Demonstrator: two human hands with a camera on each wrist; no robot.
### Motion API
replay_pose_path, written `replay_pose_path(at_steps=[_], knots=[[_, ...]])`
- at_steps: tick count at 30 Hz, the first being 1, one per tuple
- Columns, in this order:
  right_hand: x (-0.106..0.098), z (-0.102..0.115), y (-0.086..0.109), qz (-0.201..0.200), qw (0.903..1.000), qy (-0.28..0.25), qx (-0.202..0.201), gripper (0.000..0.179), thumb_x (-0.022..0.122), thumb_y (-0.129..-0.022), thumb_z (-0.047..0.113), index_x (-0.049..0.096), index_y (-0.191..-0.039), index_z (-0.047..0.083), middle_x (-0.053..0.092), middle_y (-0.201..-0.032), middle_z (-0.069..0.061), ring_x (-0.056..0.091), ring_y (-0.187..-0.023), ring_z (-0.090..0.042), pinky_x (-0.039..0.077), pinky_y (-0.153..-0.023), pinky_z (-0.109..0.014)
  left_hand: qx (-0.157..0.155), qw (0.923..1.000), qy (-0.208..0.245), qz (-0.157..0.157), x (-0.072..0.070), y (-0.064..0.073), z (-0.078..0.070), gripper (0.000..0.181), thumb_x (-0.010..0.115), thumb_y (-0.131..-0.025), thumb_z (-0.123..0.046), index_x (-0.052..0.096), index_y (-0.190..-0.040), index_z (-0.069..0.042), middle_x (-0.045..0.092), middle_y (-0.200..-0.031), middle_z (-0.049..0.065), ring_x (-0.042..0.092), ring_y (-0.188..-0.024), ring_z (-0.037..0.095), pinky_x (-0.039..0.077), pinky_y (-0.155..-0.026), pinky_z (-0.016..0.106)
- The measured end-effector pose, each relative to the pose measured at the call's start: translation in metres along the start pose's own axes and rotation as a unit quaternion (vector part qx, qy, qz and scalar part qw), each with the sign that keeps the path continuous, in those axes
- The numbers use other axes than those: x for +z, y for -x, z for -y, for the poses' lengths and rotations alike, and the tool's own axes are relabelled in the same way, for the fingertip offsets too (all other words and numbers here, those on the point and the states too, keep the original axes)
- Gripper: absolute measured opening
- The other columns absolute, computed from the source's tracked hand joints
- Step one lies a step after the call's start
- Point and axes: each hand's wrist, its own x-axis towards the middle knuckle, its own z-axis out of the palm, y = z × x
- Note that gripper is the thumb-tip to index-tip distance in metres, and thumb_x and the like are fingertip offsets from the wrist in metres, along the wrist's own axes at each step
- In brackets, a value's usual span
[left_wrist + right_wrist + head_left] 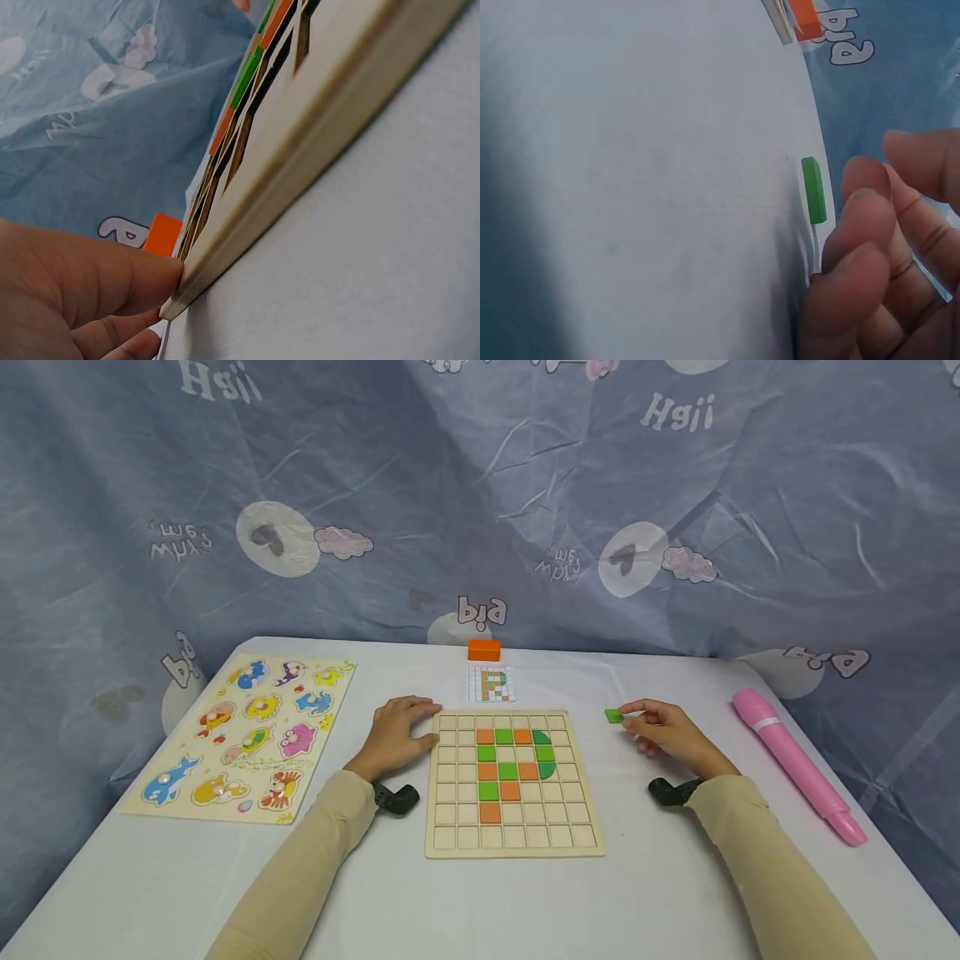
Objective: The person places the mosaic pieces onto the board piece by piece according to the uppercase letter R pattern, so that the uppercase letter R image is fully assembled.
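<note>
A square wooden grid board [465,837] lies flat, holding several orange and green tiles. At its back left corner my left hand [396,732] rests with the thumb against the side edge and the fingertips by the corner. The left wrist view shows a fingertip [161,281] right at the board's corner [196,289]. Off to the right of the board, my right hand [671,733] has its fingertips beside a small green square tile [613,716]. In the right wrist view a gap shows between that tile [814,190] and the loosely bent fingers [859,225].
Behind the board lie a printed pattern card [492,684] and an orange block [484,650]. A sea-animal puzzle board [273,764] occupies the left side of the table. On the right lies a thick pink pen-shaped object [799,764]. A printed blue cloth [480,527] hangs behind.
</note>
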Motion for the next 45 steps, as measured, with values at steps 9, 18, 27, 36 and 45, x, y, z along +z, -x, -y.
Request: replay_pose_path(at_steps=[9,18,27,36,45], knots=[[0.002,0.000,-0.005,-0.003,0.9998,0.020,0.005,0.045,0.065,-0.108,0.012,0.054,-0.146,-0.010,0.068,-0.084,-0.003,0.059,-0.065,-0.012,0.056,-0.059,-0.027,0.002,1.0000,-0.004,0.001,0.000,0.000,0.002,0.052,0.074,-0.095,-0.020,0.068,-0.144,-0.007,0.060,-0.153,0.017,0.044,-0.149,0.042,0.027,-0.121,0.066],[0.003,0.001,-0.017,-0.016,0.9971,0.057,0.047,0.050,0.066,-0.106,0.011,0.051,-0.149,-0.009,0.063,-0.079,-0.003,0.059,-0.056,-0.012,0.055,-0.054,-0.027,0.002,1.0000,-0.004,-0.001,0.000,0.000,0.002,0.052,0.074,-0.095,-0.021,0.069,-0.144,-0.007,0.061,-0.153,0.017,0.044,-0.149,0.042,0.027,-0.122,0.066],[0.004,0.010,-0.022,-0.017,0.9919,0.104,0.070,0.045,0.066,-0.104,0.008,0.055,-0.145,-0.007,0.064,-0.075,-0.002,0.059,-0.054,-0.013,0.055,-0.054,-0.029,0.002,1.0000,-0.003,-0.005,0.001,0.000,0.002,0.051,0.074,-0.095,-0.021,0.069,-0.144,-0.007,0.061,-0.152,0.016,0.045,-0.149,0.042,0.028,-0.121,0.066],[0.005,0.009,-0.022,-0.024,0.9898,0.125,0.065,0.039,0.067,-0.101,0.008,0.060,-0.136,-0.006,0.063,-0.072,-0.002,0.061,-0.055,-0.012,0.056,-0.055,-0.028,0.007,1.0000,-0.001,-0.003,0.001,-0.001,0.003,0.051,0.074,-0.095,-0.021,0.069,-0.144,-0.007,0.061,-0.153,0.017,0.045,-0.149,0.042,0.027,-0.122,0.066],[0.007,0.013,-0.015,-0.019,0.9899,0.128,0.058,0.037,0.072,-0.102,0.012,0.062,-0.132,-0.007,0.065,-0.079,-0.005,0.063,-0.058,-0.014,0.058,-0.056,-0.029,-0.008,1.0000,0.004,0.004,-0.001,0.000,-0.001,0.052,0.073,-0.095,-0.022,0.068,-0.145,-0.008,0.060,-0.153,0.015,0.043,-0.151,0.040,0.026,-0.123,0.063]])
